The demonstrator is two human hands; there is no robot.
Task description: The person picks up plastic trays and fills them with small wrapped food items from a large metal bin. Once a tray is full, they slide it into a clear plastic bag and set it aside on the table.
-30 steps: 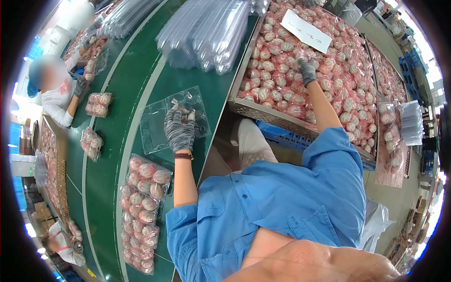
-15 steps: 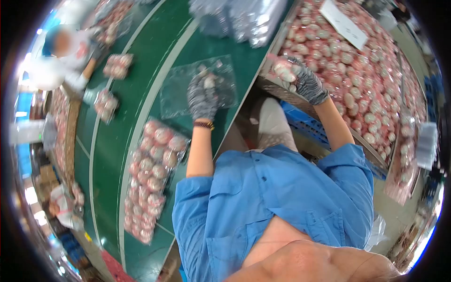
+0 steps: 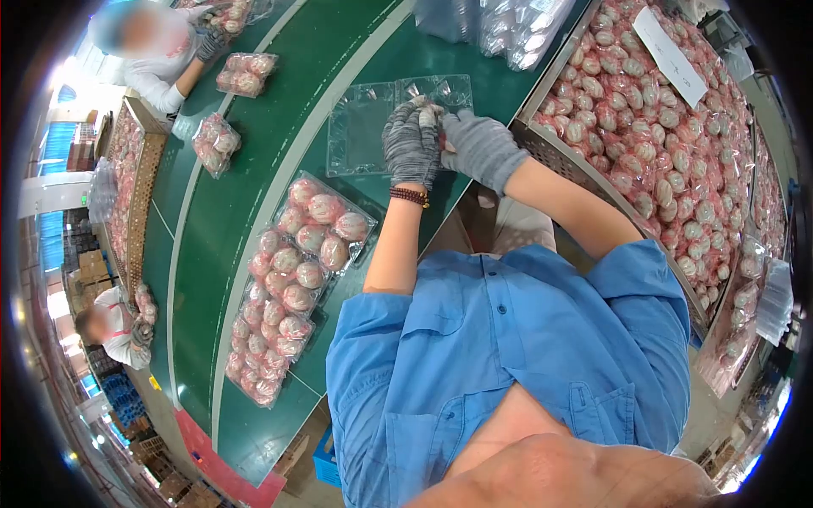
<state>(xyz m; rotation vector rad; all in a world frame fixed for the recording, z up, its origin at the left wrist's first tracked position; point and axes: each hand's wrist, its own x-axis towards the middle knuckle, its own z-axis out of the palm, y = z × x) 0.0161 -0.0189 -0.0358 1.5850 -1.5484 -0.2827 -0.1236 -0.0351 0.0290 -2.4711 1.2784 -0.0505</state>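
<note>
My left hand (image 3: 410, 144), in a grey glove, is over a clear plastic egg carton (image 3: 360, 127) that lies unfolded on the green belt. Its fingers are curled together, and what they hold is hidden. Right beside it is my right hand (image 3: 484, 151), also gloved, with bent fingers closed around a film-wrapped egg that shows only as a pale pink patch between the hands. Nearer my body on the belt stand filled cartons of wrapped eggs (image 3: 296, 241), lined up end to end.
To the right, a large bin (image 3: 542, 144) is heaped with wrapped eggs (image 3: 644, 161), a white paper sheet (image 3: 669, 55) on top. Stacked clear cartons (image 3: 517, 34) lie at the belt's far end. Across the belt (image 3: 254, 161) a co-worker (image 3: 161, 63) works near two filled packs (image 3: 217, 144).
My right hand has moved left from the bin's edge, carrying wrapped eggs, to the open carton beside my left hand. The view has shifted somewhat.
</note>
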